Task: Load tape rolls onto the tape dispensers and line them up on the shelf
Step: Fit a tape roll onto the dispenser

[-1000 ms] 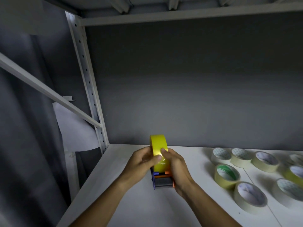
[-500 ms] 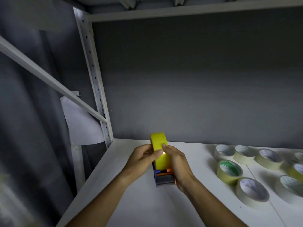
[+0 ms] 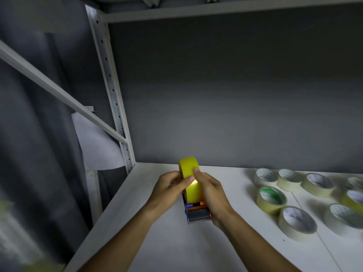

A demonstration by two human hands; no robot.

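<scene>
Standing upright at the left part of the white shelf (image 3: 157, 246): yellow tape roll (image 3: 190, 176) seated on a blue-and-orange dispenser (image 3: 197, 213). Gripping the roll from both sides: left hand (image 3: 169, 190) and right hand (image 3: 213, 195), fingers curled round it, thumbs pressing its face. Lying flat well apart on the right: loose pale tape rolls (image 3: 297, 222).

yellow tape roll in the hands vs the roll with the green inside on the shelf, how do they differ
The yellow tape roll stands on edge on the tape dispenser; the green-cored roll lies flat on the shelf. The yellow one is bright yellow, the green-cored one paler. The left hand and right hand grip the yellow roll; nothing touches the green-cored one. Both are tape rolls.
</scene>
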